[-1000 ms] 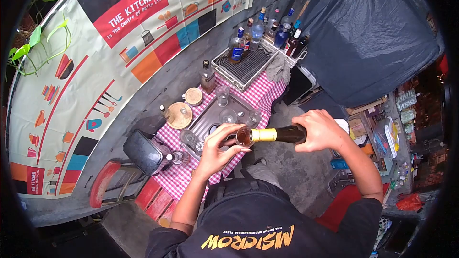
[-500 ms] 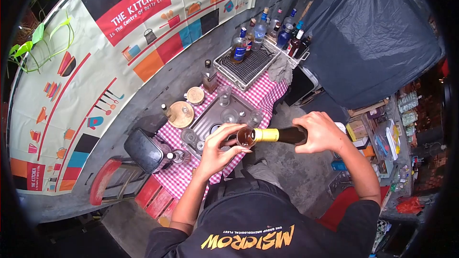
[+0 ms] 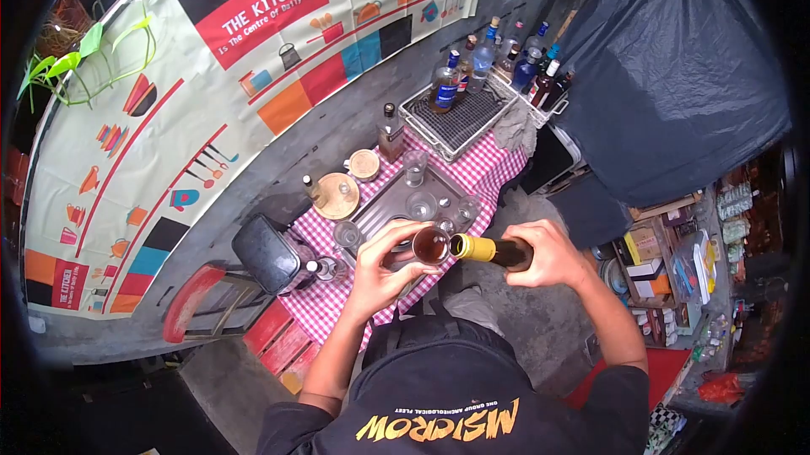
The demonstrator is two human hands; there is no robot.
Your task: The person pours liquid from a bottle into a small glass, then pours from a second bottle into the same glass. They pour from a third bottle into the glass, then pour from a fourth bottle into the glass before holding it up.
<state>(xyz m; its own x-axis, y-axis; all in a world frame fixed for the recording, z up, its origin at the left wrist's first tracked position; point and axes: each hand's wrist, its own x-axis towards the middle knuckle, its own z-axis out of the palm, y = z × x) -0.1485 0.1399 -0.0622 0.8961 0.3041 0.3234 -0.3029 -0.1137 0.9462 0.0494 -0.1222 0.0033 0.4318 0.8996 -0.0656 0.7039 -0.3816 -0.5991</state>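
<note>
A small glass [image 3: 431, 245] with reddish-brown liquid is held in my left hand [image 3: 386, 268], its thumb and fingers around the side. My right hand [image 3: 547, 254] grips a dark bottle [image 3: 509, 253] with a yellow neck [image 3: 477, 247]. The bottle lies nearly level, its mouth just right of the glass rim. Beneath the hands, a metal tray [image 3: 377, 210] on the checkered tablecloth holds several clear glasses, one [image 3: 422, 204] near its middle.
A wire rack [image 3: 447, 136] with bottles stands at the table's back right. A round wooden lid [image 3: 337, 195], a cup [image 3: 364, 165] and a black bin [image 3: 264, 254] are on the left. Shelves [image 3: 666, 269] stand to the right.
The bottle's mouth has moved from over the glass to just beside its rim. My right hand has shifted slightly left and lower. The view has shifted, so the table appears further right.
</note>
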